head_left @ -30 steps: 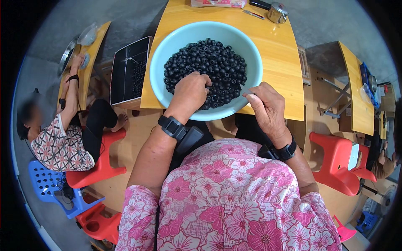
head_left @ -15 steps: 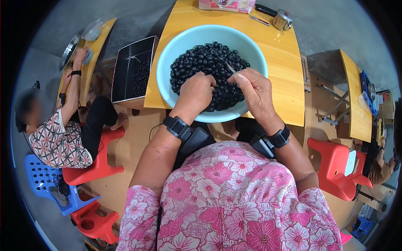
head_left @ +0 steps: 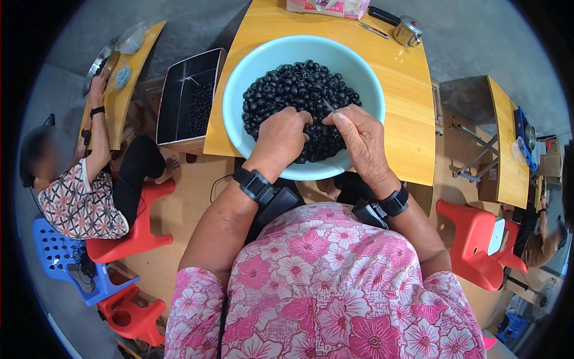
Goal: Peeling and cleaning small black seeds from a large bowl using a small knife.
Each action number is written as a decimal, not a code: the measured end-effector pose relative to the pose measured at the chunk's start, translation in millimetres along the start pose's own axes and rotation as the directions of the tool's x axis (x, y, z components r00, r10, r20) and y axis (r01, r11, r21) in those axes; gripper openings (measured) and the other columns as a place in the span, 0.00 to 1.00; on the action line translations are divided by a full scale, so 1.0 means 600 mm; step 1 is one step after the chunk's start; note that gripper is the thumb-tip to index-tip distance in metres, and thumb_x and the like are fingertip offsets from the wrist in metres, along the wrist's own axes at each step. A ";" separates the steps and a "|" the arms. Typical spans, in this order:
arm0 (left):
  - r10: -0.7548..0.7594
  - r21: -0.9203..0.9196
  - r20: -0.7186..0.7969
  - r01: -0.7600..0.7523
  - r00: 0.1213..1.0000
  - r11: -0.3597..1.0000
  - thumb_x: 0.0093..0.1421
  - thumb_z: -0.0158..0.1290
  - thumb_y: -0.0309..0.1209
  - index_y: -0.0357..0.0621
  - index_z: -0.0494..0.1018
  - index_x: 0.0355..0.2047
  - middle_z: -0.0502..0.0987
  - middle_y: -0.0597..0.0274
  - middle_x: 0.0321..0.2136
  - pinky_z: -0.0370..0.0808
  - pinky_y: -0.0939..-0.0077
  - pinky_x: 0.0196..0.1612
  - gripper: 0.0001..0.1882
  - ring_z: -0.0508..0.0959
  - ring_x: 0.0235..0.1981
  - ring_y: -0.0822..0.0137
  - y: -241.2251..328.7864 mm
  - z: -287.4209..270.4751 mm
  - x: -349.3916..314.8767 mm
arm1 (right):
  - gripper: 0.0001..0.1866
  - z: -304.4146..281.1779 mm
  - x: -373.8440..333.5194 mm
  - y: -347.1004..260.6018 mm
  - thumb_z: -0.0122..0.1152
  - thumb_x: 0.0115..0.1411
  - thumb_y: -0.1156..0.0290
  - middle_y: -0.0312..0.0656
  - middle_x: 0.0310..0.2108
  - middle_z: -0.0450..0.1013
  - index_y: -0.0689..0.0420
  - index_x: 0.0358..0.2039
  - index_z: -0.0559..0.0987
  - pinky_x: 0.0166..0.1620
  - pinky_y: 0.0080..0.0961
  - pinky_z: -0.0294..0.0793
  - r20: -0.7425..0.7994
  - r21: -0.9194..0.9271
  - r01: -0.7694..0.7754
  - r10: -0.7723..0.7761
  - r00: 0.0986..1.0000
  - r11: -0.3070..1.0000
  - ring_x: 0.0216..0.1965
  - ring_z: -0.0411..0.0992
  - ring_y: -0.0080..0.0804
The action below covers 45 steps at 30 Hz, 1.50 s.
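A wide light-blue plastic basin [head_left: 232,78] holds a heap of small black ring-shaped parts [head_left: 293,84], many with a hole through the middle. Over the near side of the heap, my left hand [head_left: 281,136] is closed with its fingertips turned inward; whatever it pinches is hidden. My right hand [head_left: 362,140] grips a slim, pointed metal tool [head_left: 329,105] between thumb and fingers, its tip pointing up and left over the parts. The two hands are close together but apart.
The basin stands on a yellow wooden table [head_left: 406,119]. Toward its far edge are a lidded metal cup [head_left: 408,31], a thin tool [head_left: 374,30], a black case [head_left: 384,15] and a pink package [head_left: 329,6]. At left, a box [head_left: 190,90] contains more black parts; beyond it a person [head_left: 84,197] sits working.
My right hand has shifted slightly down and left, bringing the metal tool's grip closer to my left hand. My left hand remains closed at nearly the same place.
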<state>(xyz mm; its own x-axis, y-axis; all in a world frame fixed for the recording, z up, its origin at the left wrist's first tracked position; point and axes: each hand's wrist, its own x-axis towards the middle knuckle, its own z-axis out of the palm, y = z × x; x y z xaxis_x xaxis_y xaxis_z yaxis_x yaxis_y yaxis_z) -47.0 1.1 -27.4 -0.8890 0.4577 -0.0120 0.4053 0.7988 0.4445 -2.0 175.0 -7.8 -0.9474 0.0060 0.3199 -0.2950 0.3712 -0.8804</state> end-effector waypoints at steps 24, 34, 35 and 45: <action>0.114 -0.434 -0.349 -0.268 0.930 0.860 0.51 0.59 0.22 0.41 0.75 0.39 0.65 0.60 0.22 0.66 0.70 0.28 0.13 0.66 0.22 0.65 0.016 -0.028 0.007 | 0.09 0.003 0.008 0.010 0.62 0.59 0.72 0.43 0.32 0.77 0.64 0.38 0.80 0.41 0.24 0.72 -0.012 0.093 -0.119 0.121 0.993 0.988 0.35 0.73 0.28; 0.122 -0.466 -0.369 -0.297 0.921 0.833 0.50 0.60 0.22 0.43 0.76 0.38 0.64 0.64 0.22 0.66 0.72 0.28 0.13 0.65 0.22 0.68 0.014 -0.033 0.004 | 0.08 0.009 0.014 0.018 0.63 0.58 0.73 0.43 0.31 0.77 0.63 0.36 0.80 0.40 0.24 0.72 -0.016 0.074 -0.158 0.160 0.987 0.985 0.34 0.73 0.28; 0.115 -0.473 -0.371 -0.294 0.922 0.830 0.50 0.60 0.22 0.43 0.77 0.38 0.63 0.64 0.22 0.66 0.73 0.28 0.13 0.65 0.22 0.69 0.014 -0.033 0.004 | 0.08 0.009 0.014 0.019 0.63 0.58 0.73 0.44 0.31 0.78 0.63 0.37 0.80 0.40 0.24 0.72 -0.014 0.081 -0.144 0.145 0.989 0.986 0.34 0.74 0.28; 0.157 -0.520 -0.347 -0.329 0.925 0.788 0.50 0.60 0.21 0.42 0.77 0.38 0.62 0.66 0.21 0.65 0.75 0.29 0.13 0.64 0.23 0.70 0.014 -0.035 -0.004 | 0.09 0.005 0.007 0.016 0.63 0.57 0.76 0.44 0.33 0.78 0.64 0.38 0.80 0.42 0.24 0.73 0.052 0.088 -0.151 0.147 0.988 0.985 0.36 0.75 0.30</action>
<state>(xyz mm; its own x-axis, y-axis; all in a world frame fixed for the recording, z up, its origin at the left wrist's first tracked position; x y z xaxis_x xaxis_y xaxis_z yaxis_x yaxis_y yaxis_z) -46.1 -1.5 -5.2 -0.8323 0.4132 0.3695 0.5010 0.2756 0.8204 -9.5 175.8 -16.0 -0.9857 0.0121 0.1682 -0.1580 0.2828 -0.9461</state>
